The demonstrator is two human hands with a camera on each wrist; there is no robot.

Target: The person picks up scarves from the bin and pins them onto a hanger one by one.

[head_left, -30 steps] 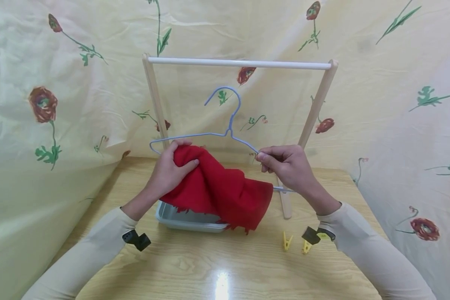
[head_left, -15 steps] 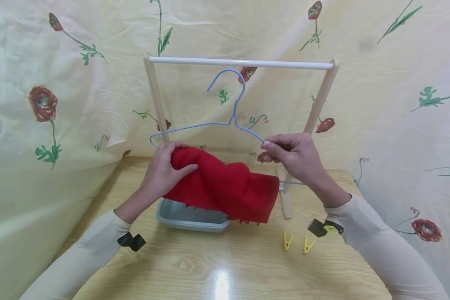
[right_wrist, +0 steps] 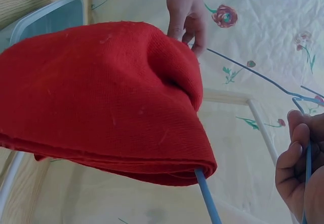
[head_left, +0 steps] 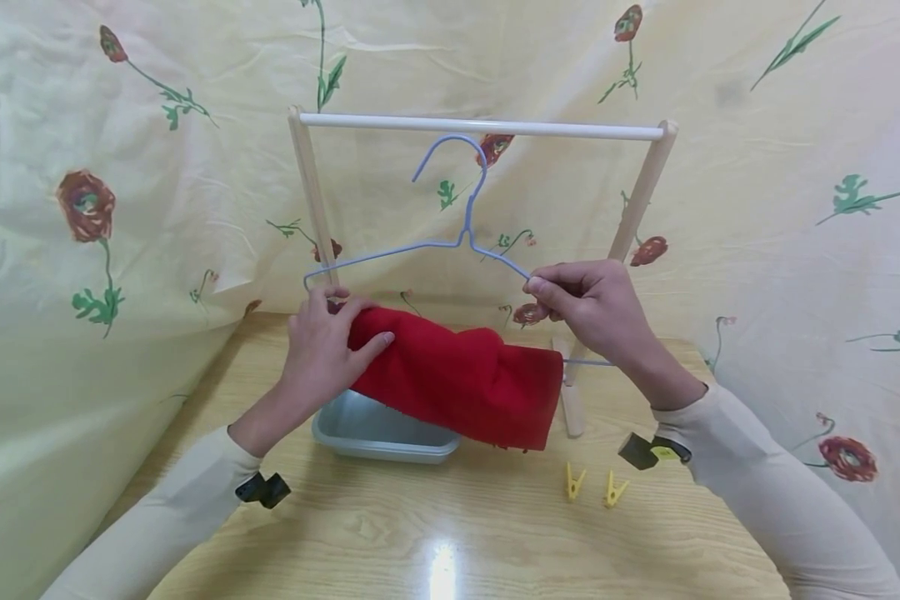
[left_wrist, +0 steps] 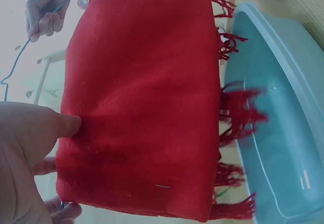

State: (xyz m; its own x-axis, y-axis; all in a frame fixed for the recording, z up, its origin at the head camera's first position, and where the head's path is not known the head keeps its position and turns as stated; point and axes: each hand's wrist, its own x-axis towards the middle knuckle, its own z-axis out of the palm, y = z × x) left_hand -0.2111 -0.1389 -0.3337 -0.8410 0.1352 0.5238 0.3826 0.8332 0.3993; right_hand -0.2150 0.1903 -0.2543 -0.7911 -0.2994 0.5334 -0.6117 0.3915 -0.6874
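Note:
A red fringed scarf (head_left: 457, 367) hangs folded over the bottom bar of a blue wire hanger (head_left: 397, 251). My left hand (head_left: 318, 342) grips the scarf's left end, thumb in front and fingers behind; the left wrist view shows that thumb pressed on the red cloth (left_wrist: 136, 97). My right hand (head_left: 592, 304) pinches the hanger's right shoulder between thumb and fingers. In the right wrist view the bar (right_wrist: 206, 196) comes out of the fold of the scarf. The hanger's hook points up, overlapping the space below the rack's rail.
A rack with a white rail (head_left: 480, 127) and wooden posts stands behind the hands. Below the scarf is a light blue-grey plastic tub (head_left: 390, 454). Two yellow clothespins (head_left: 573, 483) lie on the wooden table (head_left: 390, 533) at the right. Floral cloth (head_left: 195, 167) surrounds the table.
The hanger has risen, its hook now nearer the rail, and my right hand has gone up with it. My left hand has shifted slightly left along the scarf, whose front part now hangs flatter.

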